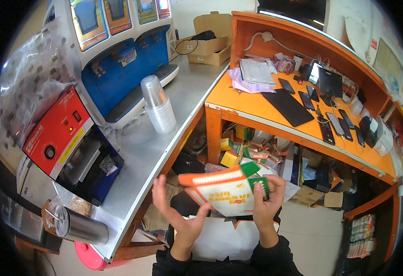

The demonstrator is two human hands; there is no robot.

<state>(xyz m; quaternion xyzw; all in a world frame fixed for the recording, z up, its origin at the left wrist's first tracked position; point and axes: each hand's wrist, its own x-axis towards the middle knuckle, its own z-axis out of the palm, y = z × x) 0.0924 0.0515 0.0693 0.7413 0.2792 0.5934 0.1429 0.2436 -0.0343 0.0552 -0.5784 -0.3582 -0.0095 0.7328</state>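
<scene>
**Clerk:** Item one, what is in hand?

**Me:** One flat-printed paperboard carton [229, 193], white and orange with green flaps, part-folded, lower centre of the frame. My right hand [268, 202] pinches its right edge, thumb in front and fingers closed over the green flap. My left hand [183, 216] is spread wide, palm up under its lower left corner, touching but not gripping.

**Clerk:** Step, by your reckoning?

**Me:** Forming the carton, I judge: panels raised, flaps not yet tucked. The next move calls for the left fingers to close on the orange side and square it against the right.

**Clerk:** Stock nearby?

**Me:** White flat carton blanks [224, 239] on my lap, lower centre. Stack of clear plastic cups [157, 103] on the grey steel counter [187, 87], upper left of centre. Red-fronted sealing machine [56, 133], left. Orange wooden desk [224, 99] with dark phones and tablets, upper right.
</scene>
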